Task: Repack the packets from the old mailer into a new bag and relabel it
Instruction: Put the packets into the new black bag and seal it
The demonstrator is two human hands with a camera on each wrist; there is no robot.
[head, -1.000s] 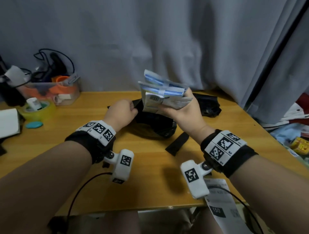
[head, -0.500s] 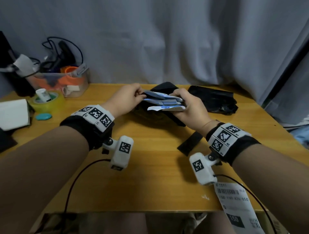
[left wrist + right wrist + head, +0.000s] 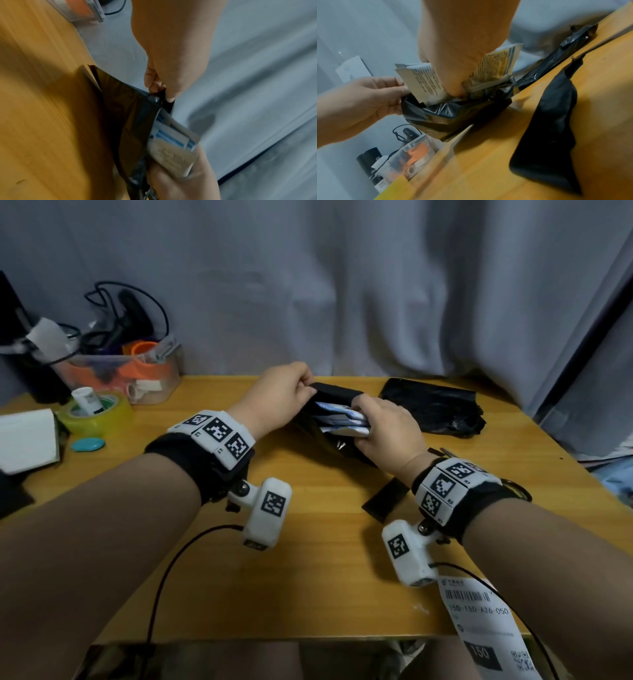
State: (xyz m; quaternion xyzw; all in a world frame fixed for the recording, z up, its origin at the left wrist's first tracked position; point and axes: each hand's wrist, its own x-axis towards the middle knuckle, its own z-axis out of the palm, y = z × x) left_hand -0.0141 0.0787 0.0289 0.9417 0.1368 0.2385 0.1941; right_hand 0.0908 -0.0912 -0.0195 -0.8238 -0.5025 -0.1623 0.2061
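A wooden table [image 3: 308, 577] carries a clear bin [image 3: 137, 371] at ten o'clock, a tape roll [image 3: 99, 414], a crumpled black mailer [image 3: 431, 405] at one o'clock, and a shipping label [image 3: 486, 625] at five.

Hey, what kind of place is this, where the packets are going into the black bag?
Probably a home packing desk: a shipping label hangs off the wooden table, tape roll nearby, grey curtain behind.

Glossy black plastic bag [image 3: 329, 393] (creased) — printed paper packets [image 3: 342, 422], smooth wood table [image 3: 308, 577].
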